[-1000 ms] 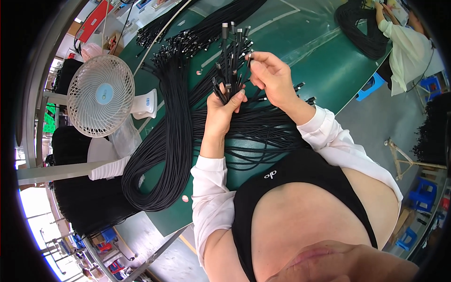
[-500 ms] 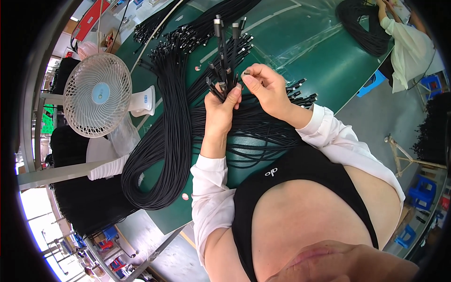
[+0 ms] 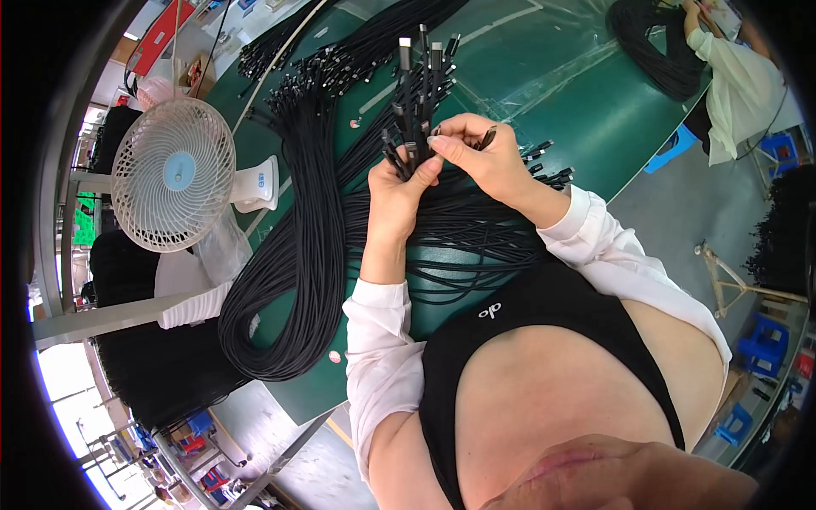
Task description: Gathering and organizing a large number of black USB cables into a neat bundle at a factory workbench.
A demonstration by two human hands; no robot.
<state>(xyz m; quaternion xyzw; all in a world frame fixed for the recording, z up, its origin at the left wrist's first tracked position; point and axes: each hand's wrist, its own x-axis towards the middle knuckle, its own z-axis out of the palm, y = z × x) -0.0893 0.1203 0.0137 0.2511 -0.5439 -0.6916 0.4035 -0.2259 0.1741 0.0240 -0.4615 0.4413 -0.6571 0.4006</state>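
Now my left hand (image 3: 395, 191) is closing snugly round the cables (image 3: 422, 106), their ends fanning upward above the table (image 3: 561, 127); my right hand (image 3: 493, 161), farther off half a second ago, is pinching beside my left thumb, its curled fingers holding a plug (image 3: 487, 138).

a white fan (image 3: 178, 172) stands at left; blue stools (image 3: 762, 347) sit at right.

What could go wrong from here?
The left hand grips many connector ends at uneven heights; one might slip out. The right hand is close beside it, a dark connector jutting from its grip, which may snag. Black cables lie loosely spread on the table and could tangle.
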